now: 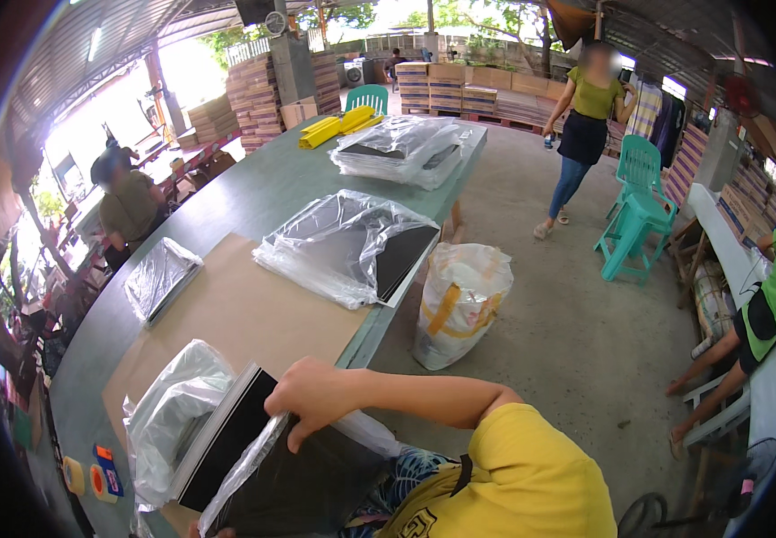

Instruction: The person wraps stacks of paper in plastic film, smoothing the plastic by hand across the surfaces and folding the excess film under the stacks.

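My right hand (309, 396) is closed over the upper edge of a black flat panel in a clear plastic bag (307, 475), which tilts toward my body over the table's near edge. At the bottom of the picture, only a little of my left hand (208, 531) shows, on both sides of the bag's lower edge. Just left of the held panel lies a stack of black panels with pale edges (226, 439). Crumpled clear plastic bags (177, 412) lie beside that stack. Brown paper (217, 300) lies under these things on the grey-green table (253, 193).
Bagged black panels lie in a middle pile (347, 242) and a far pile (401, 148). Tape rolls (99, 481) sit at the left edge. A white sack (462, 305) stands on the floor to the right. Several people are around, one walking (589, 117) near green chairs (636, 206).
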